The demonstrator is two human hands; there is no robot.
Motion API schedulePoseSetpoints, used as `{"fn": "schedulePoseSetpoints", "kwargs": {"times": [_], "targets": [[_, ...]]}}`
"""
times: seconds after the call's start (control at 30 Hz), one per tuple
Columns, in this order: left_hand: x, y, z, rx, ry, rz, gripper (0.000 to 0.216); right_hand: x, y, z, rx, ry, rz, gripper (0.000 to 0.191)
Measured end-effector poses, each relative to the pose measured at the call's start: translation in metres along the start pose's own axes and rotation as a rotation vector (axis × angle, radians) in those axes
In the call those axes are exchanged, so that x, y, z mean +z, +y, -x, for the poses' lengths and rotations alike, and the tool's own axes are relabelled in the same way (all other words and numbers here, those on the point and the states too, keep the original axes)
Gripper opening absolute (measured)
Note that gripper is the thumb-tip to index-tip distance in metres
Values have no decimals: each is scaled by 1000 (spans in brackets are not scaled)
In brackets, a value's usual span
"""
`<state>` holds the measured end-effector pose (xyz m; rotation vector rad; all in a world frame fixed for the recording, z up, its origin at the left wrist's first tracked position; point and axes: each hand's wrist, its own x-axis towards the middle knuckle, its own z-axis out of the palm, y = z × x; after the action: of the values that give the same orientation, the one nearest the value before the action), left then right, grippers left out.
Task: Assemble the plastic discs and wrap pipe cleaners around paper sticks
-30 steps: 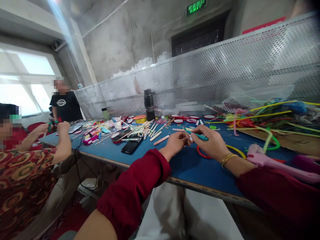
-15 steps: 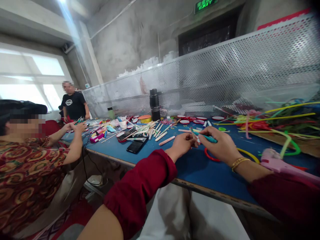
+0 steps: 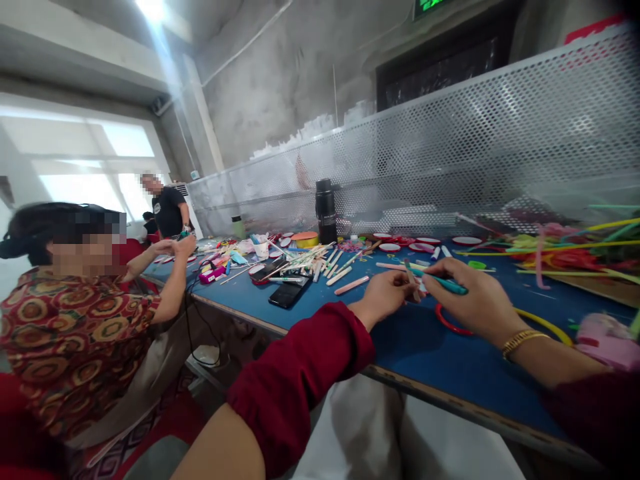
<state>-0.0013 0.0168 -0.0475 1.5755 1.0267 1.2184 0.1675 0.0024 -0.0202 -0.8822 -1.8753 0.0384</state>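
Note:
Over the blue tabletop (image 3: 400, 353), my two hands meet close together. My left hand (image 3: 384, 296) pinches a small, flat brownish strip (image 3: 412, 283) that stands roughly upright between the fingertips. In my right hand (image 3: 474, 295) is a teal pen-shaped tool (image 3: 453, 287), its front end pointing at the strip. The exact kind of tool is unclear, and its tip is too small to make out. Below my right hand, a red ring (image 3: 449, 321) lies on the table, partly covered by the hand. A pink stick (image 3: 351, 285) rests just left of my left hand.
A black phone (image 3: 285, 293) and a heap of pale sticks (image 3: 320, 259) lie to the left. A black flask (image 3: 326, 212) stands by the perforated metal screen (image 3: 425, 147). Colourful strips (image 3: 560, 250) pile up at right, near a pink glue gun (image 3: 605, 340). A co-worker (image 3: 80, 320) sits at left.
The view has turned slightly left, so the scene sits further right. My hands keep the same grips on the strip and the teal tool. The standing person at the back has turned.

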Motion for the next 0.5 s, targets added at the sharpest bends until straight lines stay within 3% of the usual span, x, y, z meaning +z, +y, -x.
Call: {"fn": "schedulePoseSetpoints", "kwargs": {"times": [0.13, 0.5], "targets": [[0, 8, 5, -9, 0, -24, 21, -1, -3, 0, 14, -5, 11, 11], [0, 12, 9, -9, 8, -45, 11, -3, -8, 0, 21, -13, 8, 11]]}}
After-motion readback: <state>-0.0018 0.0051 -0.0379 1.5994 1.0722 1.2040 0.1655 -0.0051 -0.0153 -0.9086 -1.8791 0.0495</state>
